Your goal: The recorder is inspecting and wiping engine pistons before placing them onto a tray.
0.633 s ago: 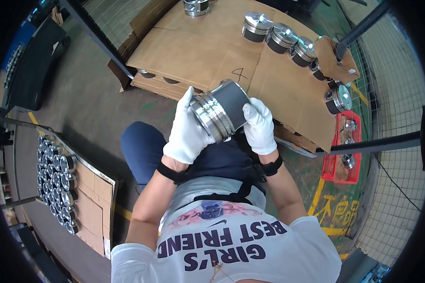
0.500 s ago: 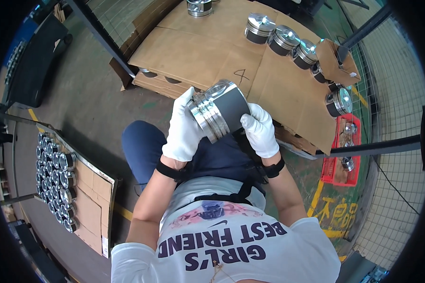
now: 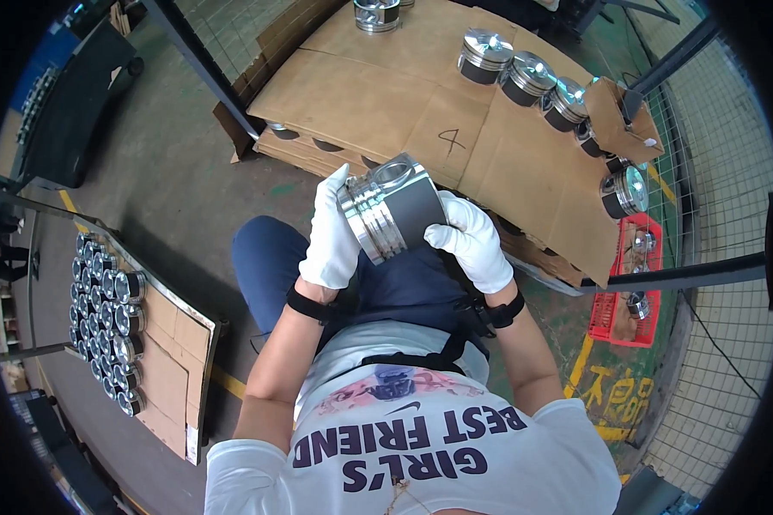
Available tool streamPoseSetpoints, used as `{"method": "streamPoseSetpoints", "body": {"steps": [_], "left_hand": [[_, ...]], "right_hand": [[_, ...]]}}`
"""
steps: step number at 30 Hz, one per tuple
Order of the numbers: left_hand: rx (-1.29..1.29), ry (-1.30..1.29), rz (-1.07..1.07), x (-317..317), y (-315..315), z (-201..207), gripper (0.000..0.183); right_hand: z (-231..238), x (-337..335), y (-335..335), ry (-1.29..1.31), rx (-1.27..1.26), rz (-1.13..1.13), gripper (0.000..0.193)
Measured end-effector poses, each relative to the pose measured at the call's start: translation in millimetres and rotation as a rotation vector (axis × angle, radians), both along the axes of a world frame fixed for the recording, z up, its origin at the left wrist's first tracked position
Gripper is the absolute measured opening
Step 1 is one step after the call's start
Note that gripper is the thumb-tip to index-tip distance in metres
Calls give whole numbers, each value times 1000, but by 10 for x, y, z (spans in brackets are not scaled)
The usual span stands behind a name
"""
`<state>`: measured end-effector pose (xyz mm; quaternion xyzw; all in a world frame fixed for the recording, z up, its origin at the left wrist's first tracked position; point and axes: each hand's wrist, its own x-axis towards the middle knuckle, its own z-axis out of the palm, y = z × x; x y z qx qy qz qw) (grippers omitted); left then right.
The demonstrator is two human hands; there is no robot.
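Between my two white-gloved hands I hold an engine piston (image 3: 393,206) over my lap. It lies tilted on its side, its shiny ringed crown toward the left and its dark grey skirt toward the right. My left hand (image 3: 331,232) is closed on the grooved crown end, thumb up along the edge. My right hand (image 3: 474,240) grips the skirt end, with fingers bent against its rim. Just beyond the piston is the cardboard-covered stack (image 3: 378,94), where several more pistons stand along the far right side, such as a shiny piston (image 3: 486,56).
Lower left, a cardboard-topped pallet (image 3: 167,360) carries several rows of pistons (image 3: 107,322). A red crate (image 3: 627,318) with pistons in it sits on the floor at the right, near a wire mesh fence (image 3: 721,318). A small open cardboard box (image 3: 618,124) stands among the far-right pistons.
The piston has turned slightly in my hands, showing more of its pin hole side. My right fingers have shifted on the skirt. The whole view has moved a little.
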<state>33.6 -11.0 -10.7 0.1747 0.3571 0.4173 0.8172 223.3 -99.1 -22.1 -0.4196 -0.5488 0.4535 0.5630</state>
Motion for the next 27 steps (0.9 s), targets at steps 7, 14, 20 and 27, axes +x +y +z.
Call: {"method": "streamPoseSetpoints", "body": {"steps": [7,14,20,27], "left_hand": [[-80,-132,-169,-33,56,-37,60],[-23,-129,-184,-12,-18,5,60],[69,47,-38,-34,-114,-86,41],[254,156,44,-3,-225,-127,45]], "right_hand": [[-67,-26,104,-46,-144,-77,21],[66,-192,132,321,-218,-146,16],[98,-210,141,466,-260,-146,17],[87,-211,139,490,-226,-190,16]]}}
